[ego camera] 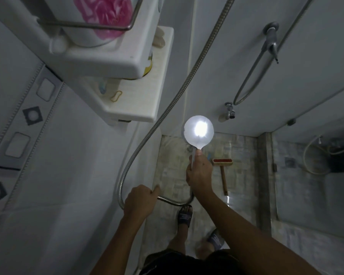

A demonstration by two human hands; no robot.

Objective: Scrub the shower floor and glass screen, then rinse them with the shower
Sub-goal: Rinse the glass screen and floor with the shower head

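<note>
Right hand (199, 172) grips shower head (198, 129); left hand (140, 199) seemingly grips hose (174, 99); pink print (104, 15) unreadable.

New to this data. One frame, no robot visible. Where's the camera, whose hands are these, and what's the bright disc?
There is no machine here: a person wears one wide-angle camera on the head, which looks down at their own arms in a shower stall. The bright disc is the shower head with glare on it. The right hand grips its handle. The left hand holds the metal hose lower down. A red brush with a wooden handle lies on the tiled floor, held by no one. The glass screen stands at the right. The feet, in sandals, are below the hands.
</note>
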